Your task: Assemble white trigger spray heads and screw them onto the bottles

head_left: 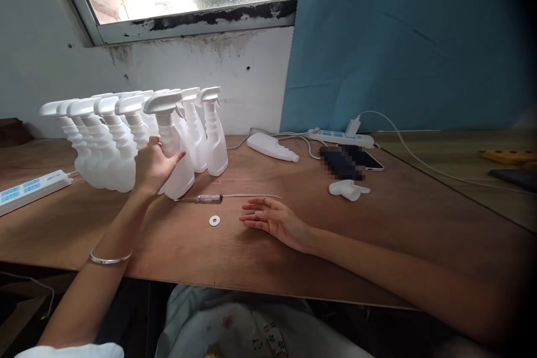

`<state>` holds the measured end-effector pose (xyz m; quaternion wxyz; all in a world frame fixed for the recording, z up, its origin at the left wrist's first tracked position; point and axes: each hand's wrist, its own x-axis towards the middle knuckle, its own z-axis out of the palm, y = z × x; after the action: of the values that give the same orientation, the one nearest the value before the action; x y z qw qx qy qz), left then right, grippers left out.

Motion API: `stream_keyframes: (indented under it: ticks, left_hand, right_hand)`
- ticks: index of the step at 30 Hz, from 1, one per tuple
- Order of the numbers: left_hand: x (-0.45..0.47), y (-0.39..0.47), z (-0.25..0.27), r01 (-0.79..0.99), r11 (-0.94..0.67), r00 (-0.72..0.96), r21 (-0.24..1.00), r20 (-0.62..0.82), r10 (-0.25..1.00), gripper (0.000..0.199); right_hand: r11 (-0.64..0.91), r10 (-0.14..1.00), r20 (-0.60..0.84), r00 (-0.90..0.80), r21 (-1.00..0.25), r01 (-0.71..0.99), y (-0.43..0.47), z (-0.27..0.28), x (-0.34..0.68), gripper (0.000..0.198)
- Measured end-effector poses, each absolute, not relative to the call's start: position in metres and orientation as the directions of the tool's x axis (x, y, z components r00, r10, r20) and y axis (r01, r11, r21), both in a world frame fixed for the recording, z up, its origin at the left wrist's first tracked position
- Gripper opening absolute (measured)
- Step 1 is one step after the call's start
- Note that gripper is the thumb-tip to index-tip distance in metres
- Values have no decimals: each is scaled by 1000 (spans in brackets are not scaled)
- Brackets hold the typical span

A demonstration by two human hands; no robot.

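- Brown tabletop (377, 246), with white spray bottles (113, 156) crowded in rows just behind the held one.
- Screwdriver (210, 198) pointing at its base; a thin tube (251, 196) and a washer (214, 220) near the right hand (279, 222).
- Farther right from where I stand: a headless bottle (271, 146) on its side, a loose spray head (348, 190), a power strip (335, 137).
- Left hand (154, 169) wrapped round the front bottle (179, 179), at the tabletop's left; right hand spread, holding nothing.
- Front bottle: cloudy white, trigger head fitted.
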<state>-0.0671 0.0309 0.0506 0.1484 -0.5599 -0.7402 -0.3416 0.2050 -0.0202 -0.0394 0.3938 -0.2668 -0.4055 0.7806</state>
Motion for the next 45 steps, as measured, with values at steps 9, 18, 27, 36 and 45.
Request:
stream_keyframes:
  ticks: [9,18,27,36,45]
  left_hand:
    - [-78,51,45,835,-44,-416,548,682,601,59]
    - [-73,57,71,733,-335,-389,591,770,506,34]
    - [-69,89,55,663,-459,-411,592,800,438,27]
    - [-69,89,52,701,-479,-389,527,847,363,24]
    - [-60,91,54,636,-497,-456,591,807,377,29]
  right_hand:
    - [-338,823,-87,-561,-869,-361,-21,-39,206,29]
    - [-341,817,-96,-569,-876,-341,-20,-39,207,28]
    - [-345,814,-99,-572,-875,-340,-21,-38,205,27]
    - [-341,811,-92,-578,-877,-339,-20,-39,206,26]
    - [-346,812,-105,-573,-879,-329,-21,-38,206,28]
